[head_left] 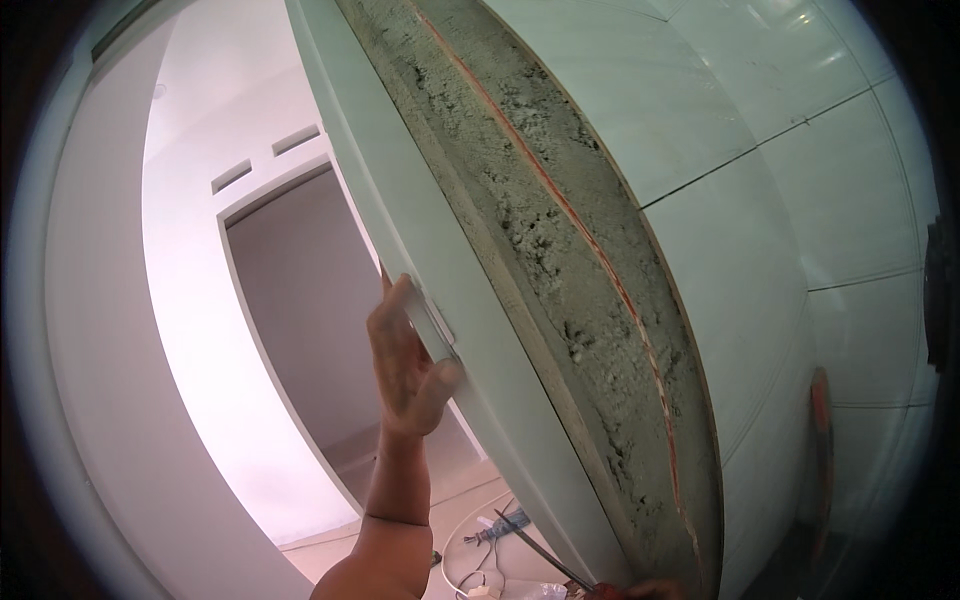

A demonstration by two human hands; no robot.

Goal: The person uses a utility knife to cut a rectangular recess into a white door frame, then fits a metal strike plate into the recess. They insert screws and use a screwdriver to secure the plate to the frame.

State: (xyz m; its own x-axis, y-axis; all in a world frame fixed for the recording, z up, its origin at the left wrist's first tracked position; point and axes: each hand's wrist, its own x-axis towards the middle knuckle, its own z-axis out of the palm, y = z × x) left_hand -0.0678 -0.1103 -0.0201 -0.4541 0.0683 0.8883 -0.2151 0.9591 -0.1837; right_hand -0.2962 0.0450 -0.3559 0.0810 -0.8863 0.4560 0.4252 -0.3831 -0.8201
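A pale grey-green door frame runs slantwise down the middle. My left hand is closed about its left edge, the thumb on the near face and the fingers toward the far side, beside a small light plate set in the frame. At the bottom edge only a sliver of my right hand shows, by the reddish handle of what looks like a screwdriver. Its long metal shaft points up and left, and most of that grip is cut off by the picture's lower edge.
Rough grey mortar with a reddish strip lines the wall right of the frame. Large pale tiles lie beyond it, with a long red-edged tool leaning there. Through the opening, a cable and a blue-grey tool lie on the floor.
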